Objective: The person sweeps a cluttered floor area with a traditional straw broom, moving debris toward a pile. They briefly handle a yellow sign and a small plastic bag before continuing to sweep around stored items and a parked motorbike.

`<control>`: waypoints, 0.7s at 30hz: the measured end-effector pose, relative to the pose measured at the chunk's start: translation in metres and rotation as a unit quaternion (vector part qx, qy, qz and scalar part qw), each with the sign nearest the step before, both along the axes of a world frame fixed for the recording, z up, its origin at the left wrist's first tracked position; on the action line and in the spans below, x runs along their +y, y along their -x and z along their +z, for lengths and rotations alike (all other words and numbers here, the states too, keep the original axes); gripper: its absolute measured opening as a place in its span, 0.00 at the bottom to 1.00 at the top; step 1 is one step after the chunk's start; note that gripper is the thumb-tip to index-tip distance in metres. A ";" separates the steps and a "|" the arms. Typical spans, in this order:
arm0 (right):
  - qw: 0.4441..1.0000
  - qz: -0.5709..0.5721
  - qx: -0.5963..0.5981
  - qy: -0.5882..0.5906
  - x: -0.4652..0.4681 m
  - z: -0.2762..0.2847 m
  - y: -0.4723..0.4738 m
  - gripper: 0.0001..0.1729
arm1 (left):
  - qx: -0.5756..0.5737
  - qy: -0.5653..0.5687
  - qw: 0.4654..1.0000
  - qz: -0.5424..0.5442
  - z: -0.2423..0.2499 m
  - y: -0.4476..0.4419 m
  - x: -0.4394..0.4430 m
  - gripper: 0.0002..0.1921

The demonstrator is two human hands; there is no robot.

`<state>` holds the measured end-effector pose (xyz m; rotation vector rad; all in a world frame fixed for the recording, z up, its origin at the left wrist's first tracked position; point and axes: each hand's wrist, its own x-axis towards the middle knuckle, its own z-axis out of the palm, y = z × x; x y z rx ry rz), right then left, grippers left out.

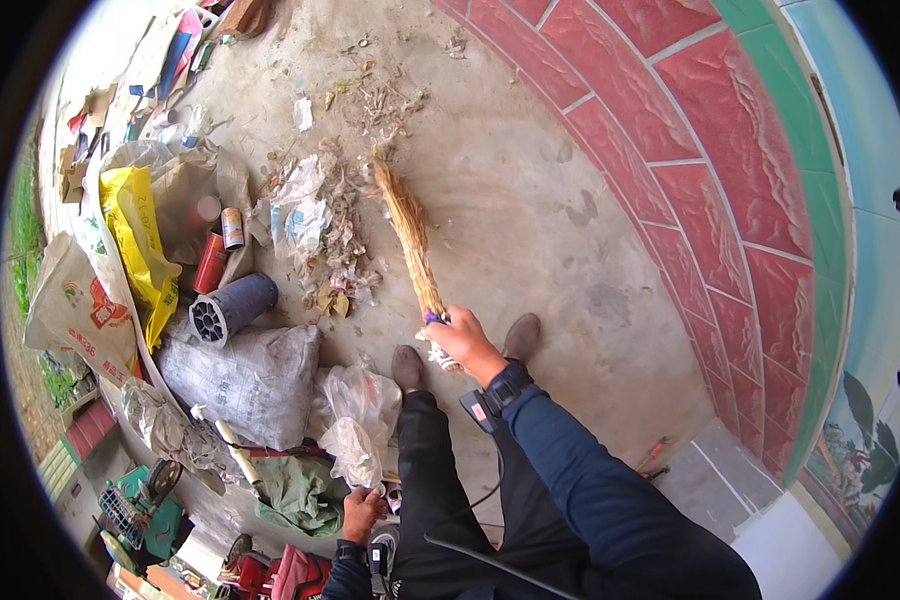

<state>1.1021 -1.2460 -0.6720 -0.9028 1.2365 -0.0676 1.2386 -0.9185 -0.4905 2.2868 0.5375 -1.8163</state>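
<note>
My right hand (pixel 465 341) grips the handle of a straw broom (pixel 407 225), wrapped with white and purple material near the grip. The broom's tip rests by a strip of swept dirt and dry debris (pixel 345 247) on the concrete floor. A crumpled white plastic bag (pixel 300 199) lies among this debris. My left hand (pixel 364 516) is low at my left side, fingers curled, at the lower end of a translucent plastic bag (pixel 356 450). Whether it holds the bag is not clear.
Left are a stuffed woven sack (pixel 240 379), a dark blue cylinder (pixel 236 307), a red can (pixel 210 262), a yellow bag (pixel 139 240) and cardboard (pixel 71 172). A red tiled wall (pixel 690 150) curves along the right. More debris (pixel 382 101) lies ahead.
</note>
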 end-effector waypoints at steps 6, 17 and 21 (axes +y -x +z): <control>0.986 -0.008 0.142 0.083 0.006 0.040 0.067 0.23 | -0.017 0.019 1.000 -0.002 -0.003 -0.037 0.019 0.13; 0.980 -0.183 0.024 -0.077 0.101 0.021 0.000 0.16 | 0.007 0.005 0.999 -0.048 -0.019 -0.083 0.036 0.12; 0.984 -0.100 0.146 -0.001 0.139 0.062 0.009 0.21 | 0.002 0.022 0.996 -0.086 -0.014 -0.116 0.031 0.13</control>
